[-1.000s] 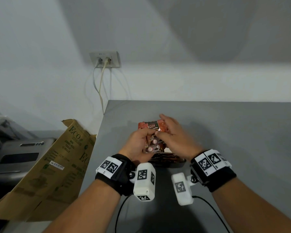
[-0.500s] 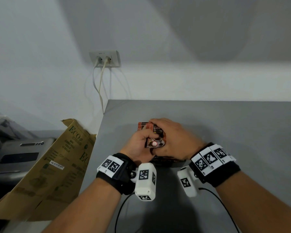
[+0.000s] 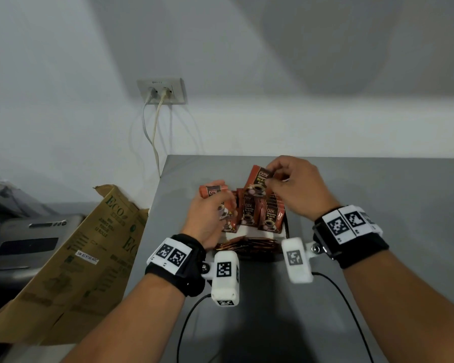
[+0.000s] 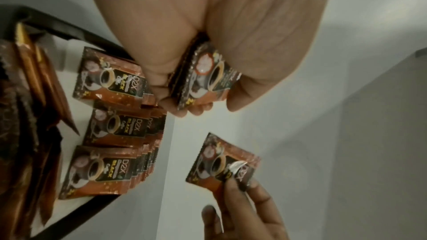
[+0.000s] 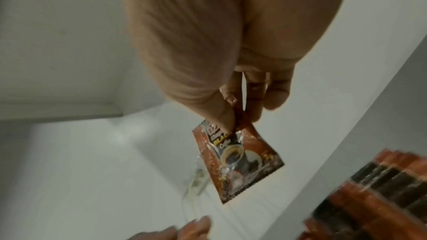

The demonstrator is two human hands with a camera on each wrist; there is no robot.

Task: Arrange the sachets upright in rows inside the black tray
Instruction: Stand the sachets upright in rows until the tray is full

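While three rows of sachets (image 3: 257, 214) already stand upright in the black tray (image 4: 76, 33) near the surface's far left corner, we are still filling. Our right hand (image 3: 298, 187) pinches one sachet (image 3: 258, 180) above the rows, and our left hand (image 3: 210, 218) grips a small stack (image 4: 205, 78) yet to place.

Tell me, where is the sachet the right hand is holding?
In the head view, the sachet hangs pinched by its top in the right hand, raised above the far end of the upright rows in the black tray.

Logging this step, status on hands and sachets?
Left hand grips small stack. Right hand pinches one sachet above tray rows. Nothing blocking.
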